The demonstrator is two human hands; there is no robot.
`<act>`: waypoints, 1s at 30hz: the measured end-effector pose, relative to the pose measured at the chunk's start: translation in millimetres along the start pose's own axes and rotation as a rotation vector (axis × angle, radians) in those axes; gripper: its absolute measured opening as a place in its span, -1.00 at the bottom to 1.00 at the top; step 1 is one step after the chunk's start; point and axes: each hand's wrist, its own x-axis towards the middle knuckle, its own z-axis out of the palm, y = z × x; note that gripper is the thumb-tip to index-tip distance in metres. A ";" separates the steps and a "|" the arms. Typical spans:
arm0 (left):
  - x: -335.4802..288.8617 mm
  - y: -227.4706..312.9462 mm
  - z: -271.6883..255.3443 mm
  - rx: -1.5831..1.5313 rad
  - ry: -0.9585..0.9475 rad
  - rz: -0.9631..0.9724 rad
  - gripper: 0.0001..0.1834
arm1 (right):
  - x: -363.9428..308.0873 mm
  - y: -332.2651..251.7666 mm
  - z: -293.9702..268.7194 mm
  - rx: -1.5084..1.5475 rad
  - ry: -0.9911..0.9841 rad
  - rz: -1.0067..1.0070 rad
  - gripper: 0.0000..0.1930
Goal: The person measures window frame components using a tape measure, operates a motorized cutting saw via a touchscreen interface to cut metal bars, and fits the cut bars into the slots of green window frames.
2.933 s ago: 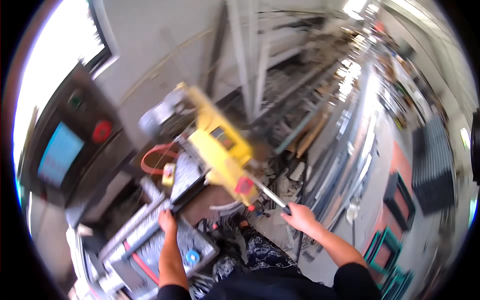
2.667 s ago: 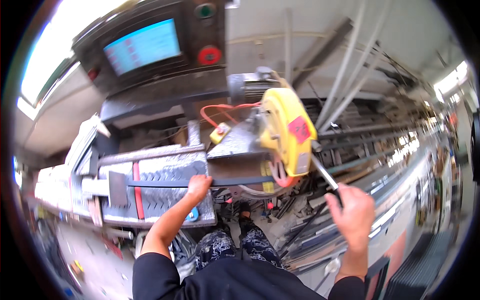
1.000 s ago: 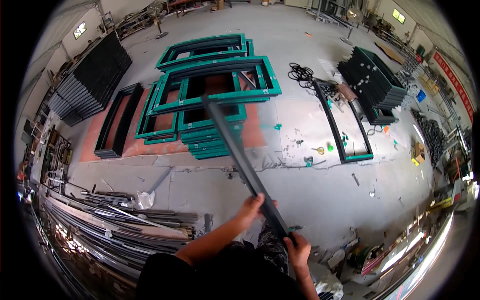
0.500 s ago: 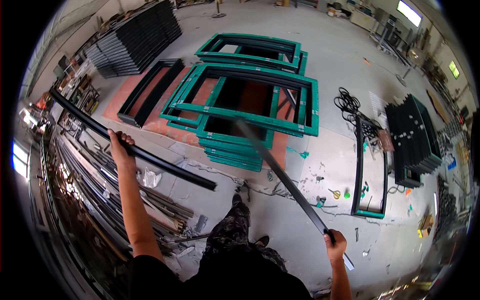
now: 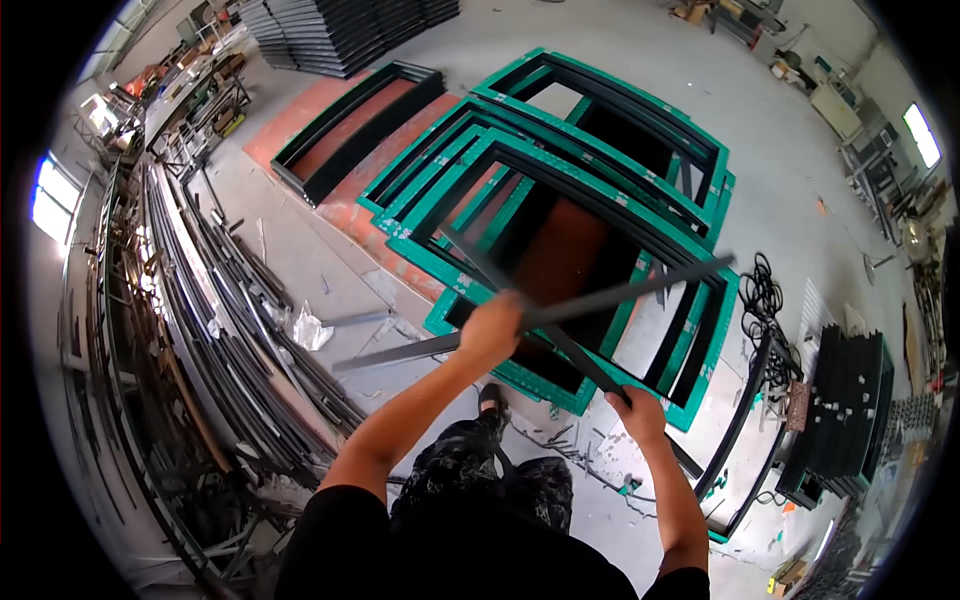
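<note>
My left hand (image 5: 490, 330) is closed around a long dark metal bar (image 5: 640, 290), which slants from the lower left up to the right and is blurred by motion. Gripped in my right hand (image 5: 638, 412) is a second dark bar (image 5: 585, 362), running from the upper left down to the lower right. In the picture the two bars cross just right of my left hand; whether they touch I cannot tell. Beyond and beneath them lies a stack of rectangular frames faced in green (image 5: 415, 255). The lower end of the right-hand bar is partly hidden by my hand and forearm.
A black frame (image 5: 375, 140) lies on a reddish board (image 5: 265, 140). Long metal profiles (image 5: 225, 340) cover the floor at left, beside a crumpled plastic bag (image 5: 312, 328). Black cable (image 5: 762, 290) and upright dark frames (image 5: 835, 400) are at right. Another dark stack (image 5: 345, 30) stands far off.
My left hand has swung rightward with its bar, which now slants up to the right. My right hand has moved up and left with its bar. The view has turned.
</note>
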 end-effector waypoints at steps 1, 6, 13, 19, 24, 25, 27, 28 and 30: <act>17.0 -0.5 8.7 0.024 -0.015 0.023 -0.48 | 20.0 1.9 -1.0 0.016 -0.038 -0.011 -0.58; 81.1 -23.7 29.8 0.217 -0.165 0.221 -0.43 | 101.9 27.7 -2.1 0.095 -0.268 0.024 -0.56; 119.7 -54.5 60.7 0.143 -0.364 0.027 -0.66 | 160.1 80.9 33.8 0.339 -0.564 0.091 -0.51; 132.7 -60.0 74.4 0.030 -0.424 -0.218 -0.62 | 181.9 96.6 49.1 0.398 -0.641 0.067 -0.52; 134.1 -66.8 86.9 0.106 -0.429 -0.216 -0.56 | 185.5 100.9 51.7 0.325 -0.609 -0.036 -0.49; 139.4 -65.2 87.8 0.106 -0.446 -0.196 -0.54 | 183.9 103.9 48.9 0.313 -0.562 -0.040 -0.48; 138.5 -64.3 89.3 0.026 -0.437 -0.166 -0.43 | 178.0 107.4 47.1 0.303 -0.577 0.043 -0.42; 115.2 -81.9 99.2 0.028 -0.282 -0.073 -0.51 | 169.4 105.4 58.1 0.263 -0.463 0.020 -0.42; 118.3 -75.5 92.6 -0.007 -0.320 -0.089 -0.47 | 169.4 105.7 66.4 0.218 -0.475 0.071 -0.46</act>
